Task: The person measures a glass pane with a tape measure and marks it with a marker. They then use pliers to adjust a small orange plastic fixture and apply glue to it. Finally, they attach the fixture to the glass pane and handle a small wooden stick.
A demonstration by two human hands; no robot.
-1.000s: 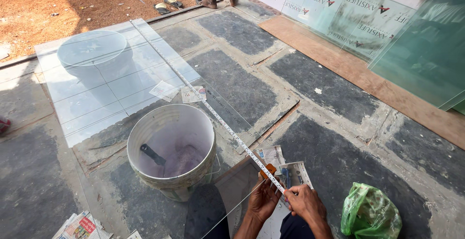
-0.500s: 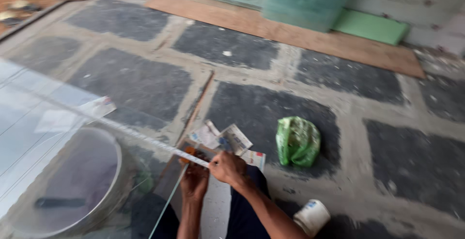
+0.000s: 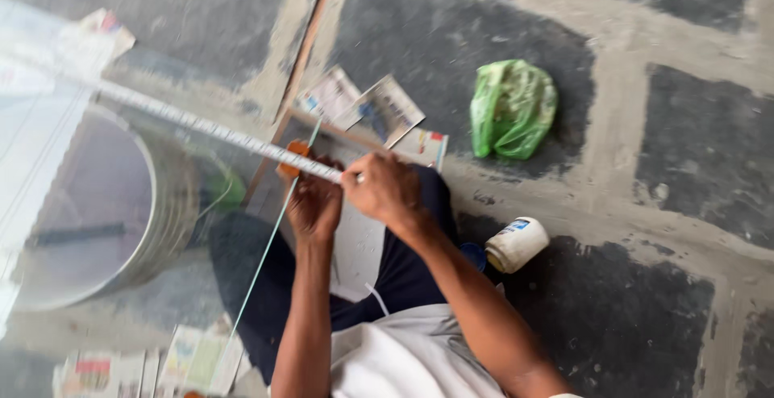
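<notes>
Both hands meet at the near end of a long measuring rule (image 3: 218, 130), which runs from the upper left down to the middle of the view across a clear glass sheet (image 3: 266, 241). The right hand (image 3: 385, 191) is closed over the rule's end, pinching it down; the left hand (image 3: 313, 204) is curled just beside it, fingers bent near a small orange tool (image 3: 293, 158) — whether it actually grips that tool I cannot tell. The glass looks stiff, slippery and fragile, with a sharp greenish edge, so it seems best taken by flat palms along its edges. The rule appears light, thin and liable to slide on glass. Under the sheet sits a white bucket (image 3: 121, 220); on the stone floor (image 3: 693, 156) lie newspaper pages (image 3: 379, 108), a green plastic bag (image 3: 513, 109) and a small white jar (image 3: 516, 245).
</notes>
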